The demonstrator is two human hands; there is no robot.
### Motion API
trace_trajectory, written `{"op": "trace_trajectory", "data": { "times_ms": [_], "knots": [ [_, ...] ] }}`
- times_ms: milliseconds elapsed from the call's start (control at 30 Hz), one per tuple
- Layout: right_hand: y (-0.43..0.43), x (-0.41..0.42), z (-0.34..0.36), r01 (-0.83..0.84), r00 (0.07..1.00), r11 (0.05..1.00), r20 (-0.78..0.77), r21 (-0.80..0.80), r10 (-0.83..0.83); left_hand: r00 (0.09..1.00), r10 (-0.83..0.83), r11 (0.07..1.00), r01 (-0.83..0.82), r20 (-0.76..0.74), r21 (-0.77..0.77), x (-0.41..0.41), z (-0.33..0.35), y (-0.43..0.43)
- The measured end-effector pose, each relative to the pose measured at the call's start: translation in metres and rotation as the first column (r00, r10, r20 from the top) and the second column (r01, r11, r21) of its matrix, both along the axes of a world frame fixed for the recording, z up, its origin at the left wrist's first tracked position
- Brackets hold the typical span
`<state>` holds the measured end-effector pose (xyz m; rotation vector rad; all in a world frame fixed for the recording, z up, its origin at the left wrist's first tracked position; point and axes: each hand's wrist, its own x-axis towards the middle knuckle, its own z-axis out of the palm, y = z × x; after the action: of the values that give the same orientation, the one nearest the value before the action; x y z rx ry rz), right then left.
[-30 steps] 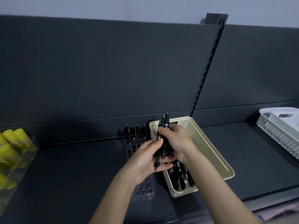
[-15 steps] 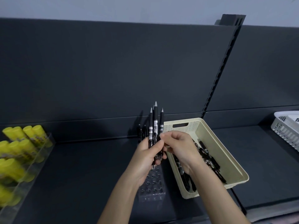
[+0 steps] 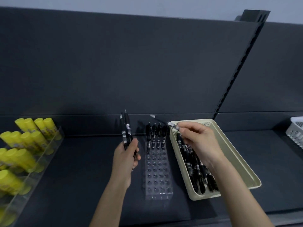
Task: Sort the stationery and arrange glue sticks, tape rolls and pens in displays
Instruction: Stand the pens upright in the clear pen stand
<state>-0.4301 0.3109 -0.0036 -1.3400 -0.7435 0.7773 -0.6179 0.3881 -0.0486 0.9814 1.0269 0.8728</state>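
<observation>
Our left hand curls round a few black pens, tips up. Our right hand pinches a single pen, blurred, over the beige basket, where loose pens lie beneath our wrist. Between the hands sits the clear holder, with four pens standing in its far row. Left of our left hand, yellow glue sticks fill a clear display.

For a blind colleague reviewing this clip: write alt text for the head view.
A person's left hand grips black pens upright while the right hand pinches one pen by a clear pen holder; a beige basket of pens sits right, yellow glue sticks left.
</observation>
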Motion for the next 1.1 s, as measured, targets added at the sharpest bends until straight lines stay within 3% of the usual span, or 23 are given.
{"op": "trace_trajectory", "data": {
  "times_ms": [333, 400, 467, 533, 733, 867, 1100],
  "knots": [
    [0.015, 0.009, -0.021, -0.023, 0.993, 0.999, -0.116, -0.038, 0.018, 0.999, 0.045, 0.997, -0.044, 0.007, -0.069, -0.001, -0.012, -0.003],
    [0.021, 0.007, -0.026, 0.075, 0.995, 0.996, 0.069, -0.057, -0.071, 0.999, 0.042, 0.997, -0.042, 0.001, -0.061, -0.001, -0.013, -0.003],
    [0.028, 0.002, -0.03, 0.187, 0.923, 0.98, 0.352, -0.065, -0.152, 0.999, 0.034, 0.999, -0.034, -0.01, -0.037, -0.002, -0.014, -0.004],
    [0.034, -0.005, -0.031, 0.22, 0.858, 0.974, 0.488, -0.064, -0.162, 0.999, 0.036, 0.999, -0.036, -0.031, -0.007, -0.003, -0.014, -0.005],
    [0.045, -0.018, -0.036, 0.13, 0.796, 0.985, 0.605, -0.117, -0.034, 0.997, 0.042, 0.999, -0.04, -0.071, 0.031, -0.012, -0.014, -0.003],
    [0.044, -0.03, -0.044, 0.074, 0.621, 0.981, 0.778, -0.181, 0.097, 0.996, 0.044, 0.999, -0.042, -0.075, 0.031, -0.017, -0.014, -0.004],
    [0.05, -0.039, -0.036, 0.102, 0.509, 0.957, 0.841, -0.271, 0.184, 0.997, 0.074, 0.997, -0.073, 0.036, -0.036, -0.021, -0.014, -0.003]
  ]
}}
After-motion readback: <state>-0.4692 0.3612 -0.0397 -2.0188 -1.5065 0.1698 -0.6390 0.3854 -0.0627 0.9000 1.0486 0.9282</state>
